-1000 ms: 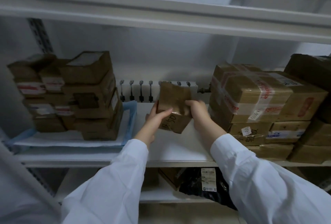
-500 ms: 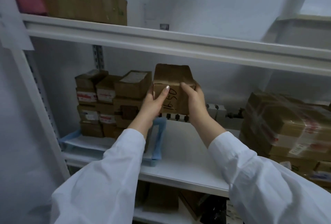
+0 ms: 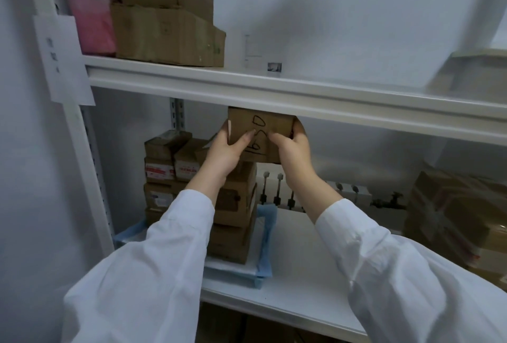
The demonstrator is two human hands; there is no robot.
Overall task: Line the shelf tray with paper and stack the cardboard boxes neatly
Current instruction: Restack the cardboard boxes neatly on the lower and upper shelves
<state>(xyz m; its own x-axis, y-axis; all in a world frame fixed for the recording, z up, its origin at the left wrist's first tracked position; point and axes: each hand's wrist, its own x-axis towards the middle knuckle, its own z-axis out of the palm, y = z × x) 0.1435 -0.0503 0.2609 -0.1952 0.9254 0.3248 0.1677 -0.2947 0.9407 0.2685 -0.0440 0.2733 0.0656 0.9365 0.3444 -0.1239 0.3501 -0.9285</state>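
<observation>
The small box (image 3: 260,136) is now higher than a moment ago, just under the upper shelf (image 3: 274,95), above the stacked boxes (image 3: 233,205) in the blue tray (image 3: 264,233). One left hand (image 3: 226,150) and one right hand (image 3: 292,147) clamp its sides, fingers pressed on cardboard.

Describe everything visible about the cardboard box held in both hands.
The cardboard box is small, plain brown, with black handwritten marks on its near face. The left hand and right hand grip its sides, holding it high above the stacked boxes. Its top edge is hidden behind the upper shelf beam.
</observation>
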